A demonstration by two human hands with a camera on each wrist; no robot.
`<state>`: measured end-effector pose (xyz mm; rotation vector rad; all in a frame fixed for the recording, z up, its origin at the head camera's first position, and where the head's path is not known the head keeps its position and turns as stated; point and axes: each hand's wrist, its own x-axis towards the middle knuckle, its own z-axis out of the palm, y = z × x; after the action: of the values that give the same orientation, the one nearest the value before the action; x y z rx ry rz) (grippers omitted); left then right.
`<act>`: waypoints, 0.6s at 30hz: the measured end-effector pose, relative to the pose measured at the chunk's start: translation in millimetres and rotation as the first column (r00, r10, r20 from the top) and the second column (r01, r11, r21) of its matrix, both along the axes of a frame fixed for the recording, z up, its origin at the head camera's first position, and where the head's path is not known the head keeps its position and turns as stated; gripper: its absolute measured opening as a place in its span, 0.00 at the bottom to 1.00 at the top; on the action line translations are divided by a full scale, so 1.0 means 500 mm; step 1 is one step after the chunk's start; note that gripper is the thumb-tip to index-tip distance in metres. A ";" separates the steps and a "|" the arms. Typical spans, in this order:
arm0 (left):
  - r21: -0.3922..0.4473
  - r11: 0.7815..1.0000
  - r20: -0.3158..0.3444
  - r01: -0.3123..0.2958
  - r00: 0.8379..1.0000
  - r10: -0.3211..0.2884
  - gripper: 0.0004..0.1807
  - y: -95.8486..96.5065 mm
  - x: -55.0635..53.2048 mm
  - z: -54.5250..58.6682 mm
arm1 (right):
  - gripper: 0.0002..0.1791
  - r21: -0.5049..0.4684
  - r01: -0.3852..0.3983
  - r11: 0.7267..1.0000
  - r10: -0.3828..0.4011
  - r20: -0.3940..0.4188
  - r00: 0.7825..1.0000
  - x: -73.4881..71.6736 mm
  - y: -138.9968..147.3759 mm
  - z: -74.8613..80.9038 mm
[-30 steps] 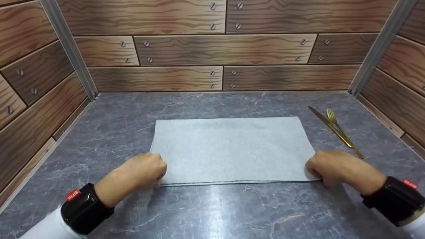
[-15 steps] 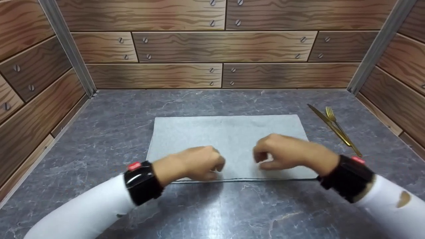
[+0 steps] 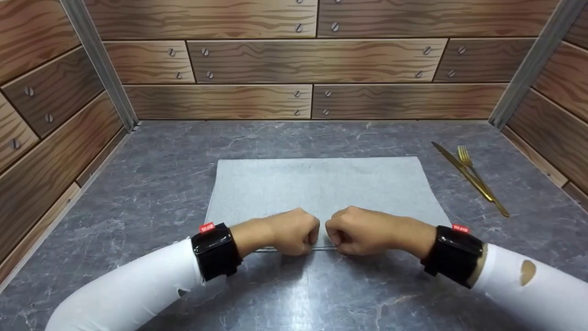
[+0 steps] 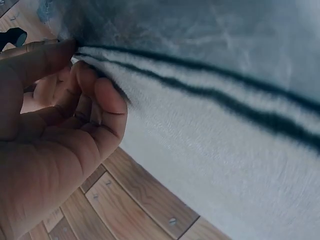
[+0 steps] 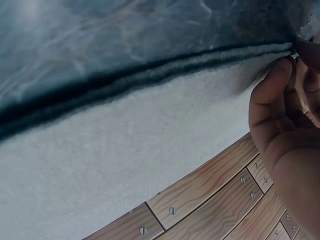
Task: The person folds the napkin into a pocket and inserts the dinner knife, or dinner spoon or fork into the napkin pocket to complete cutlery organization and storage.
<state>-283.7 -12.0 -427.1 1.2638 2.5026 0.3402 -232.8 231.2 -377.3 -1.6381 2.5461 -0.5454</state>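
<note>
Head view: on the grey marbled table (image 3: pixel 161 151), the folded pale cloth (image 3: pixel 321 184) lies flat before me. My left hand (image 3: pixel 291 230) and right hand (image 3: pixel 363 230) pinch its near edge, knuckles close, probably to keep its 2 layers together. The gold knife (image 3: pixel 459 168) and fork (image 3: pixel 477 177) lie at far right, seemingly out of my way.

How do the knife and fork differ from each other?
The knife has one pointed blade, while the fork ends in tines. In the head view, the fork's handle end sits lower than the knife's. Both are gold-coloured and lie on the grey table, right of the cloth.
</note>
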 end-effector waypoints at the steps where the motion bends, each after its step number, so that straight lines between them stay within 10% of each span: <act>1: 0.010 1.000 0.007 0.000 1.000 0.000 0.09 -0.001 -0.002 -0.001 | 0.12 0.002 0.005 1.000 -0.005 0.017 1.000 -0.004 0.000 -0.003; 10: 0.042 0.999 -0.013 0.018 1.000 -0.018 0.09 -0.002 -0.006 -0.003 | 0.14 0.102 0.071 0.992 -0.077 0.058 0.995 0.031 -0.030 0.049; 18: 0.037 0.999 -0.018 -0.007 1.000 0.008 0.08 0.000 0.006 -0.001 | 0.18 0.106 0.065 0.992 -0.052 -0.119 0.991 0.058 -0.036 0.049</act>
<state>-280.6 -11.9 -427.8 1.2772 2.5280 0.3807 -203.9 213.0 -352.7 -1.6078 2.6605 -0.3152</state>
